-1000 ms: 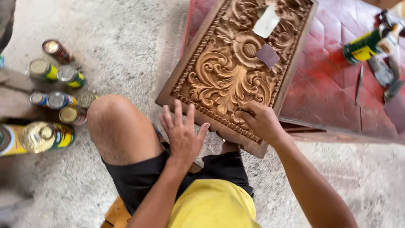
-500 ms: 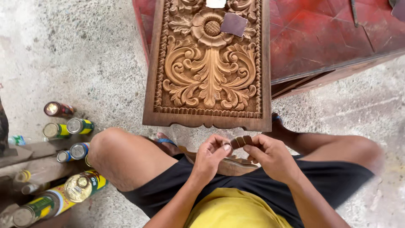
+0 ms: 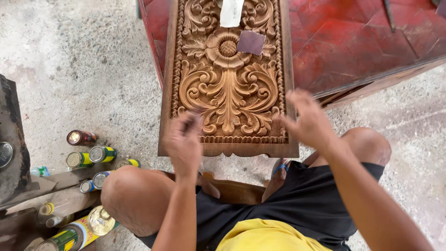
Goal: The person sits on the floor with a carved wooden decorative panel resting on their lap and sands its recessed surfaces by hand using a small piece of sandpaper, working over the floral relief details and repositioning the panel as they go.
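A carved wooden panel (image 3: pixel 227 97) with a flower and leaf scrolls lies on a red table (image 3: pixel 362 42), its near end jutting out toward my knees. My left hand (image 3: pixel 185 144) hovers over the panel's lower left corner. It is blurred, and its fingers are curled around what looks like a small brown piece. My right hand (image 3: pixel 307 122) is raised at the panel's lower right edge with fingers apart and nothing in it. A dark sandpaper square (image 3: pixel 251 42) and a white paper slip (image 3: pixel 231 11) rest on the carving.
Several cans (image 3: pixel 90 155) and a large tin (image 3: pixel 95 223) stand on the concrete floor at my left, beside dark boards (image 3: pixel 14 139). I sit on a low wooden stool (image 3: pixel 237 191). A thin tool (image 3: pixel 389 14) lies on the table's far right.
Both hands rose from my lap to the panel's near end and moved apart. The small brown piece they held together now appears to be in the left hand only. The view moved closer.
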### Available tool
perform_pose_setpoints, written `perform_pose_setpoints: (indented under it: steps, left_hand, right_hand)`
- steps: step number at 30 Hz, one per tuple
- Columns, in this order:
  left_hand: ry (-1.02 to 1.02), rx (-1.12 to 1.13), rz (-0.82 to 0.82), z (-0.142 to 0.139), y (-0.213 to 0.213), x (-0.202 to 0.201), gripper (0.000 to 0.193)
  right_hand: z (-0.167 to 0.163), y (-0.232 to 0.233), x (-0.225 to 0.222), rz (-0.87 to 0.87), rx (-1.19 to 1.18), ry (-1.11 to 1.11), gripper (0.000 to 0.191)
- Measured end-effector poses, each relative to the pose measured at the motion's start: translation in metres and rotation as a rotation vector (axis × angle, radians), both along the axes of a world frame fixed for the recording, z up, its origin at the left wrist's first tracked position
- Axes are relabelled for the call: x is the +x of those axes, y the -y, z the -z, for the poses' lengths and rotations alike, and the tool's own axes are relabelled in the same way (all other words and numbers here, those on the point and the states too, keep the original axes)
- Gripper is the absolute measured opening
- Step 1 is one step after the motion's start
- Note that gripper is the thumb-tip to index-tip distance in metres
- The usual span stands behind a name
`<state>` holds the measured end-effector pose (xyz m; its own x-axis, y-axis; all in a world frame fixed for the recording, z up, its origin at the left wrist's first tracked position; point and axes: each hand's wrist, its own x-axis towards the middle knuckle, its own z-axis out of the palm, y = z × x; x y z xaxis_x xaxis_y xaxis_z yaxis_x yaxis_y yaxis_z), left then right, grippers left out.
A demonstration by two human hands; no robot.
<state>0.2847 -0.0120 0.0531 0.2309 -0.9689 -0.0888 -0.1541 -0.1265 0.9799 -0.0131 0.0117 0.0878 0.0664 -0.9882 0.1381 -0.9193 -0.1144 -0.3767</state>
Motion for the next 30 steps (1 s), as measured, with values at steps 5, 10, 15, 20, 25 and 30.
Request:
perform_pose_setpoints:
  steps: [5, 10, 15, 20, 25, 30]
  left_hand:
    - [0.308, -0.325, -0.335, 0.037, 0.073, 0.025, 0.022]
    - [0.317, -0.226, -0.291, 0.041, 0.095, 0.016, 0.030]
    - [0.436, -0.198, -0.350, 0.049, 0.093, 0.010, 0.024]
    - [0.516, -0.234, -0.237, 0.062, 0.079, 0.018, 0.025]
    - [0.326, -0.046, -0.232, 0.044, 0.065, 0.023, 0.036]
    - [0.661, -0.402, -0.148, 0.017, 0.014, 0.024, 0.023]
  right_hand:
    - [0.053, 0.090, -0.027, 0.108, -0.007, -0.181, 0.095]
    - [0.051, 0.125, -0.031, 0.228, -0.015, 0.095, 0.087]
    - [0.054, 0.115, -0.039, 0.203, 0.012, 0.118, 0.076]
    - [0.064, 0.100, -0.036, 0.215, -0.021, 0.103, 0.074]
    - [0.058, 0.094, -0.038, 0.187, -0.013, 0.109, 0.070]
    - [0.058, 0.092, -0.041, 0.232, -0.002, 0.072, 0.069]
